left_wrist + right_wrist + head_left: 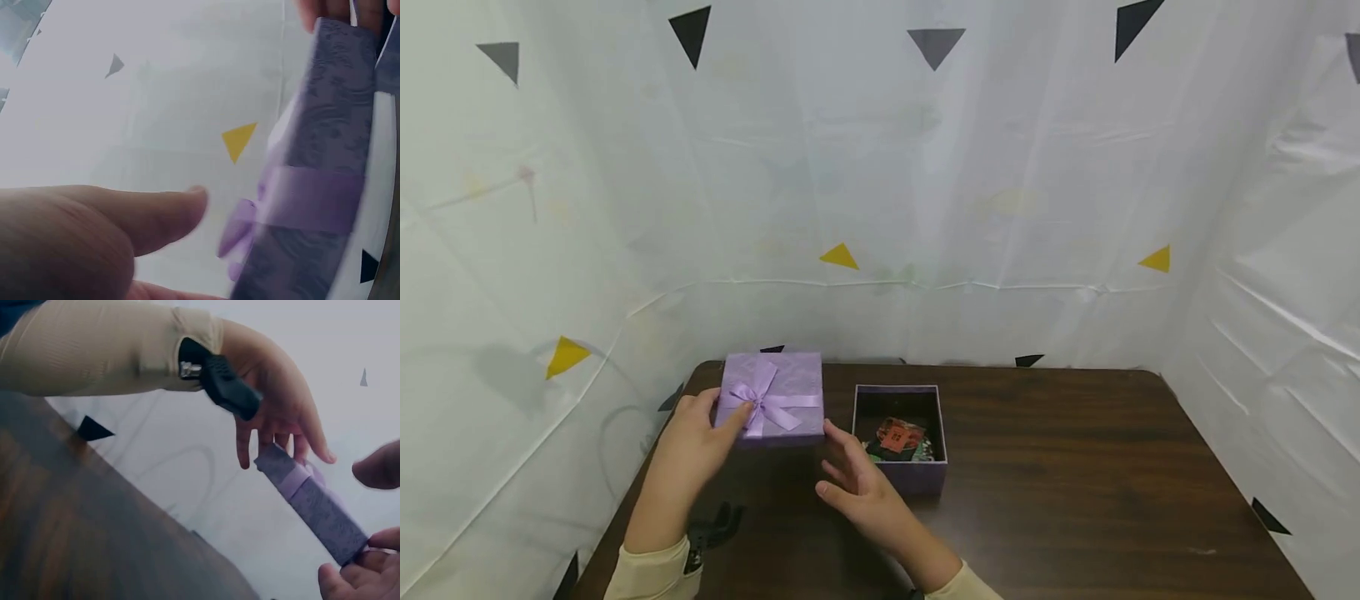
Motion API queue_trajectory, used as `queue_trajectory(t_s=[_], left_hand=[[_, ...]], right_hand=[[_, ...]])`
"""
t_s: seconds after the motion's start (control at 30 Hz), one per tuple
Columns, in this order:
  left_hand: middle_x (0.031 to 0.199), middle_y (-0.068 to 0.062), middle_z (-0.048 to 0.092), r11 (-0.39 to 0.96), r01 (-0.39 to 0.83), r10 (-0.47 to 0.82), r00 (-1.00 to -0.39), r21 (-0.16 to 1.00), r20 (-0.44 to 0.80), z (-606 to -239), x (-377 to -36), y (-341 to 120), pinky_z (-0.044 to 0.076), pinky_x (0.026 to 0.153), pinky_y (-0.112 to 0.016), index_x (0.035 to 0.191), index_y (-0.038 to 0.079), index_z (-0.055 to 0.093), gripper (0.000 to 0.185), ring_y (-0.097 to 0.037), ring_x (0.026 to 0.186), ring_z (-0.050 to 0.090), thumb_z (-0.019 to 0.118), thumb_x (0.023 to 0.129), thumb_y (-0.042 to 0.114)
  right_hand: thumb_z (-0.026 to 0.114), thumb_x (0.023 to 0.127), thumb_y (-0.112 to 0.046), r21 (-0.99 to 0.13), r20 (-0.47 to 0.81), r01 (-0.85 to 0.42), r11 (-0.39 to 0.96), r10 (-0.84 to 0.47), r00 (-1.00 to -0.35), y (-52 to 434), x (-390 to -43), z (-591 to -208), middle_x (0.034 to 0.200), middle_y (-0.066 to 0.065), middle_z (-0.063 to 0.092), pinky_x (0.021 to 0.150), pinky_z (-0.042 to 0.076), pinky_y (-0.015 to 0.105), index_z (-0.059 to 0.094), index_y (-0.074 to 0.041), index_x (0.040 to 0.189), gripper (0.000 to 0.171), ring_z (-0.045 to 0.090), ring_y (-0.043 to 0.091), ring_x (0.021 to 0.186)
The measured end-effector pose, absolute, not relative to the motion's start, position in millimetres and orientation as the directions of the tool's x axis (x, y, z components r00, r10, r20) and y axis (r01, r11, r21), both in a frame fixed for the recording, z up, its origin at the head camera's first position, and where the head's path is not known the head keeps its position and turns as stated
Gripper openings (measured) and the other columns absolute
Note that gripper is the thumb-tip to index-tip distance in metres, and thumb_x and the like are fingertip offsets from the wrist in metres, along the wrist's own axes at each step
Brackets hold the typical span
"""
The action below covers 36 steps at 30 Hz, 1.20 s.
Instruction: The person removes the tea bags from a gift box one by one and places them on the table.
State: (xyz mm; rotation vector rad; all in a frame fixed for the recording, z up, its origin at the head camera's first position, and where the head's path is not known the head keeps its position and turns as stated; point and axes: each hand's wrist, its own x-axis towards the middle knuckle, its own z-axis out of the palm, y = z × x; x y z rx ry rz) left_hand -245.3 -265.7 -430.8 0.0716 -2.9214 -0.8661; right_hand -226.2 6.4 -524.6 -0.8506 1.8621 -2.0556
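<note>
A purple square box lid [801, 379] with a lilac ribbon bow [760, 404] is held up above the table's left side. My left hand [696, 437] holds its left edge, the thumb over the bow in the head view. In the left wrist view that thumb stands off from the patterned side of the lid [334, 106]. Fingertips of my right hand [868, 496] touch the lid's right end, with the thumb apart. Beside the right hand stands the matching box [917, 479], uncovered. Inside lie a red-orange piece [898, 437] and other small dark and green pieces.
The dark brown wooden table [1075, 467] carries the box near its back edge. White sheeting [880, 167] with black, grey and yellow triangles hangs behind and at both sides. A dark device [228, 387] is strapped at my left wrist.
</note>
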Motion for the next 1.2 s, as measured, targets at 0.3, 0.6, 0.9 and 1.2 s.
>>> queue_trajectory(t_s=[0.3, 0.6, 0.9, 1.2], left_hand=[[0.145, -0.046, 0.047, 0.871, -0.070, -0.082, -0.997, 0.486, 0.004, -421.1, -236.7, -264.1, 0.043, 0.111, -0.076, 0.159, -0.013, 0.040, 0.093, -0.067, 0.134, 0.052, 0.054, 0.109, 0.063], [0.131, -0.046, 0.056, 0.905, -0.135, -0.092, -0.988, 0.404, -0.124, -456.9, -260.5, -270.2, 0.051, 0.099, -0.072, 0.145, -0.020, 0.053, 0.095, -0.064, 0.120, 0.062, 0.050, 0.108, 0.067], [0.134, -0.047, 0.061, 0.914, -0.131, -0.057, -0.978, 0.384, -0.199, -491.8, -280.5, -278.9, 0.052, 0.103, -0.070, 0.134, -0.022, 0.062, 0.088, -0.059, 0.123, 0.064, 0.050, 0.109, 0.062], [0.130, -0.041, 0.069, 0.889, -0.156, -0.033, -0.960, 0.431, -0.278, -518.7, -288.1, -277.1, 0.055, 0.103, -0.068, 0.133, -0.021, 0.064, 0.087, -0.050, 0.113, 0.072, 0.057, 0.106, 0.062]], right_hand=[[0.058, 0.111, -0.002, -0.938, 0.304, -0.128, -0.322, -0.590, -0.748, -0.9, -222.1, -541.0, 0.186, 0.007, 0.008, 0.129, 0.040, 0.046, 0.015, -0.010, 0.175, 0.079, 0.007, 0.035, 0.172], [0.045, 0.110, -0.002, -0.886, 0.194, 0.154, -0.438, -0.650, -0.734, -12.1, -219.9, -586.0, 0.186, 0.007, -0.010, 0.136, 0.020, 0.057, 0.001, -0.016, 0.177, 0.082, -0.016, 0.032, 0.171], [0.046, 0.112, -0.005, -0.887, 0.130, 0.207, -0.412, -0.654, -0.745, -19.0, -223.6, -605.7, 0.185, 0.008, -0.013, 0.137, 0.015, 0.058, 0.001, -0.015, 0.177, 0.080, -0.019, 0.032, 0.170], [0.049, 0.116, -0.016, -0.906, 0.044, 0.250, -0.342, -0.662, -0.748, -17.7, -225.9, -606.0, 0.184, 0.012, -0.015, 0.137, 0.002, 0.060, 0.000, -0.008, 0.176, 0.078, -0.022, 0.038, 0.168]])
